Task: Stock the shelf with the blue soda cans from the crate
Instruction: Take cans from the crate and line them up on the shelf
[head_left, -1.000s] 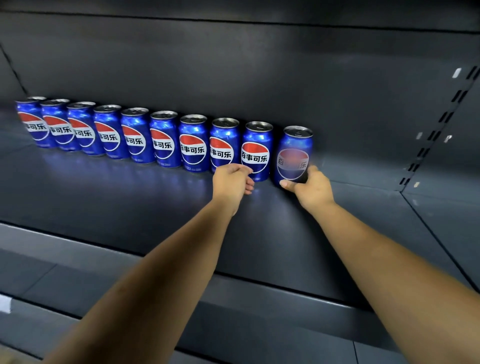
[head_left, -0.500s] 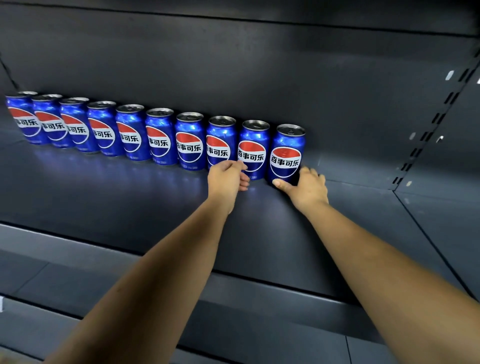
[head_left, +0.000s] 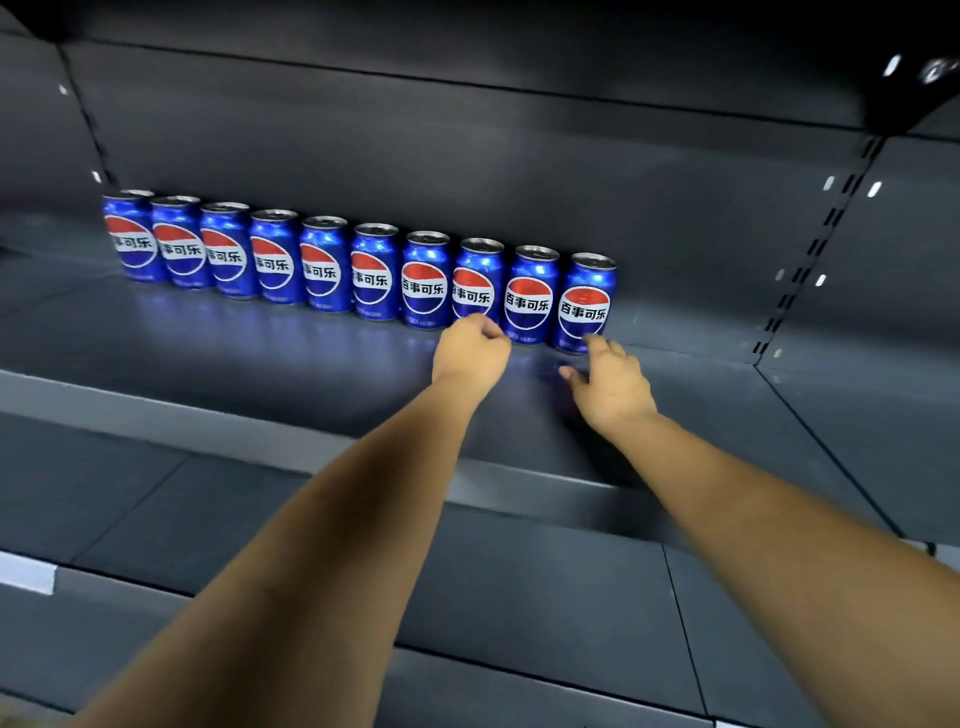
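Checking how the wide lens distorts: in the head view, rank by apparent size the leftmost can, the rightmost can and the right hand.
1. Right hand, nearest the camera.
2. Rightmost can.
3. Leftmost can, only slightly smaller; likely identical cans, just farther off.

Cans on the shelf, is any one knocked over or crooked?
No. All ten cans stand upright in one tidy row at the back of the shelf, labels facing out. Nothing is spilled or dented.
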